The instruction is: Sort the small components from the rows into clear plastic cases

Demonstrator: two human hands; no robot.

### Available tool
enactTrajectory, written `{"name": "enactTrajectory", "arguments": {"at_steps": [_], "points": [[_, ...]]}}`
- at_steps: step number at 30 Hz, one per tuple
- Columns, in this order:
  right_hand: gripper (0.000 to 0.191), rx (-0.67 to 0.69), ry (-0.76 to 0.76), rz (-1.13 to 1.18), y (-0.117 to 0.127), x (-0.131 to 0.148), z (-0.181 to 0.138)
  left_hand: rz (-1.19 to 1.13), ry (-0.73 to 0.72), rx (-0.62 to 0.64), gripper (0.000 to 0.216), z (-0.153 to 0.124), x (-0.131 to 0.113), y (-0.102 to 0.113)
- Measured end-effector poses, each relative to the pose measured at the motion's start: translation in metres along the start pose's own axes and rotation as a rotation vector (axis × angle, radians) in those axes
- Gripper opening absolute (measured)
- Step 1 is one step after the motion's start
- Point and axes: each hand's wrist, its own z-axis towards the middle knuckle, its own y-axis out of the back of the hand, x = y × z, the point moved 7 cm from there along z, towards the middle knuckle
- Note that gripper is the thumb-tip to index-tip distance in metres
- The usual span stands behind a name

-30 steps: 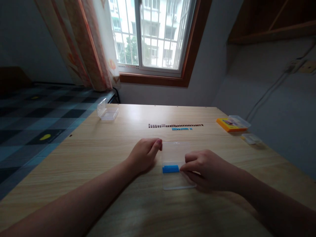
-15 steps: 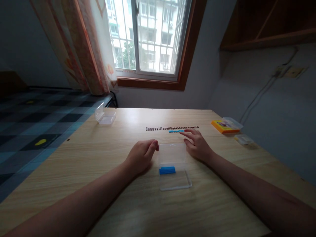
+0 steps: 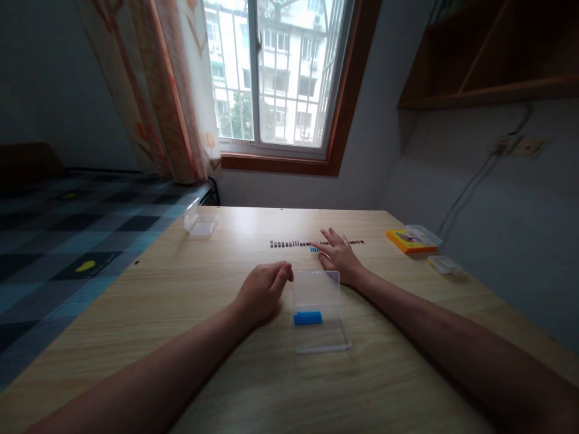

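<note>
My left hand (image 3: 266,290) rests on the table with its fingers curled closed, beside the left edge of an open clear plastic box (image 3: 337,339). Whatever it may hold is hidden. Inside the box, at the left, lies a bundle of blue sticks or strips (image 3: 308,317). Beyond the box, my right hand (image 3: 338,256) is spread out, its fingers reaching over a row of tiny blue pieces (image 3: 313,249) and partly covering it. Just behind runs a long row of small dark pieces (image 3: 283,245), also partly hidden by that hand.
A second open clear box (image 3: 202,225) stands at the table's far left. At the right edge are a yellow-orange box (image 3: 409,242) and a small clear case (image 3: 444,265). A bed with a checked cover (image 3: 104,241) lies left of the wooden table (image 3: 181,301).
My right hand has moved left along the rows and its fingers have spread, covering more of the blue pieces. My left hand stays closed beside the box. The view has tilted slightly up.
</note>
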Motion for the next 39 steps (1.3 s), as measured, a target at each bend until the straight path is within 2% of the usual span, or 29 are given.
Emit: {"name": "enactTrajectory", "arguments": {"at_steps": [10, 16, 27, 29, 34, 39], "points": [[0.023, -0.073, 0.094, 0.02, 0.0, 0.002, 0.001, -0.007, 0.002, -0.004, 0.049, 0.0, 0.002, 0.0], [0.034, -0.096, 0.116, 0.038, 0.0, 0.002, 0.001, -0.009, 0.0, -0.005, 0.049, 0.0, 0.002, 0.001], [0.011, -0.12, 0.171, 0.093, 0.005, 0.006, -0.002, 0.003, -0.01, 0.005, 0.049, -0.001, 0.0, 0.001], [0.014, -0.118, 0.151, 0.101, 0.006, 0.004, -0.001, 0.003, -0.015, 0.013, 0.048, -0.001, -0.001, 0.001], [0.042, -0.099, 0.057, 0.097, 0.005, -0.001, 0.0, 0.011, -0.027, 0.024, 0.046, -0.002, -0.002, 0.001], [0.05, -0.081, -0.067, 0.074, 0.004, -0.009, 0.001, 0.02, -0.029, 0.03, 0.046, -0.003, -0.002, 0.0]]}}
